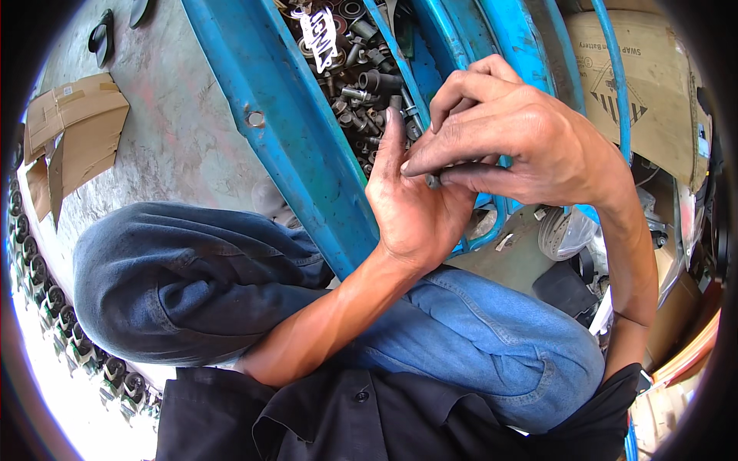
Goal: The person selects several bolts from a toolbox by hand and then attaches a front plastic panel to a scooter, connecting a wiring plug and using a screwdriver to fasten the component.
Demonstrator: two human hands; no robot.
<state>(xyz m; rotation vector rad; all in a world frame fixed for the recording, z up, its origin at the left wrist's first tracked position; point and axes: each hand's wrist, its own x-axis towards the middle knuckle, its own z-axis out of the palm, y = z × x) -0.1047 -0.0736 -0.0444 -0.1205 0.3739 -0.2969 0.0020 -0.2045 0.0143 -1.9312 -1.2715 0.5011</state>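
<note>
My left hand (419,211) is turned palm up in front of me, its thumb stretched upward and blackened with grime. In the cup of its palm a small grey metal part (433,181) just shows; its exact kind is hidden. Over that palm comes my right hand (511,138), thumb and fingertips drawn together beside the part. Whether the right fingertips grip anything cannot be seen. Most of my left fingers are behind the right hand. Just beyond both hands lies a heap of bolts and sockets (361,100) inside a blue metal frame.
A blue metal beam (284,131) runs diagonally beside the hardware. Blue tubes (515,38) stand at the far right, near a cardboard box (634,77). Flattened cardboard (81,138) lies on the floor at left. Plastic bags and a clear roll (565,230) are at my right.
</note>
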